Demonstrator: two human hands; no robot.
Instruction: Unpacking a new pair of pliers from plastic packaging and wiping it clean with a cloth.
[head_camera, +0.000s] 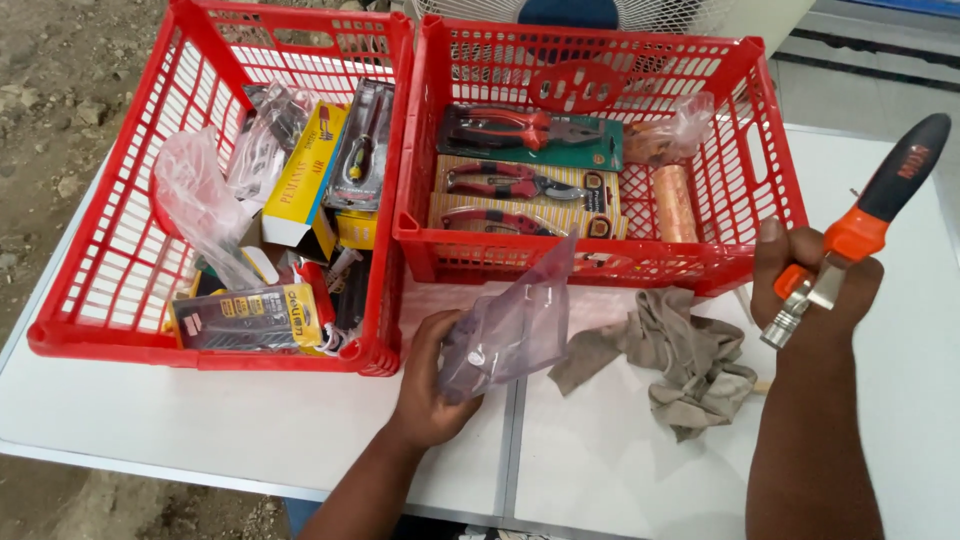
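**A:** ok so what are the hands doing here?

**B:** The left hand (432, 385) sits around 6 o'clock in the view, low over the bench (250, 430). Its fingers are curled shut around a clear plastic bag (512, 325), pinching the bottom corner so the rest of the bag stands up and leans toward 1 o'clock. The right hand (812, 285) is over at 3 o'clock, raised off the bench, closed in a fist around a tool (860, 225).

**A:** what kind of tool?

**B:** Can't tell exactly. It's got a black and orange handle pointing up toward 1 o'clock, and a short silver metal end sticking out below the fist toward 7 o'clock. The middle is hidden by the fingers.

**A:** and the bag?

**B:** See-through with a slight purple tint, crinkled, looks flat. Whether anything's inside, I can't tell.

**A:** what's around them?

**B:** A crumpled grey rag (680, 355) lies on the bench between the two hands, closer to the right one. Up at 12 o'clock there's a red basket (770, 150) with packaged pliers (525, 130) stacked flat inside and a copper-coloured roll (675, 203) next to them. At 10 o'clock, touching it side by side, there's a second red basket (100, 260) full of mixed boxed and bagged hardware.
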